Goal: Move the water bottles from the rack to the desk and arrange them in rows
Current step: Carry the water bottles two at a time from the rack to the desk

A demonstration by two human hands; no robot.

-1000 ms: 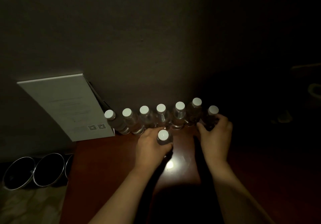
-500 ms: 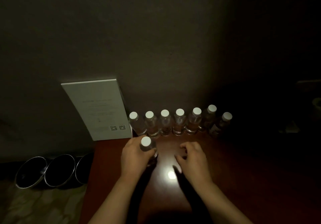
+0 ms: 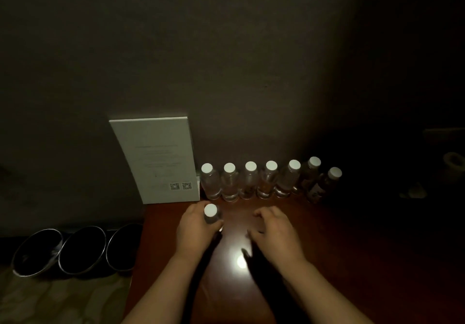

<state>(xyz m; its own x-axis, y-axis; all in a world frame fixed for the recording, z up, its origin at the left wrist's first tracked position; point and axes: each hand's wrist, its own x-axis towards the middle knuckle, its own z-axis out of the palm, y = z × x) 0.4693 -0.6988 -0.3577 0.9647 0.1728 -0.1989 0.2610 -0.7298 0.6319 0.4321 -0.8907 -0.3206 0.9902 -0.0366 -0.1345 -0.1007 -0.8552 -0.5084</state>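
On the desk (image 3: 327, 261), just in front of the white card (image 3: 161, 160) that leans on the wall, the left hand (image 3: 195, 233) holds a water bottle (image 3: 212, 216). The bottle stands up straight, its long way going up and down, and its white cap (image 3: 210, 209) points up. The left fingers are curled round the bottle's body, so most of it is hidden. It is too dark to tell how much water is in it.

To the right of the card, close to the wall, is a row of seven bottles (image 3: 270, 180). They all stand up with their white caps on top. The first five are side by side and look clear, with water in them. The last two, farthest from the card, are in shadow, and the very last one stands a little nearer to the person than the others.

The right hand (image 3: 275, 233) is over the desk, well to the right of the held bottle and apart from the row. Its fingers are loosely bent and a little apart, and they hold nothing.

Down to the left of the card, off the desk, sit three dark round bowls (image 3: 80, 249) in a line.
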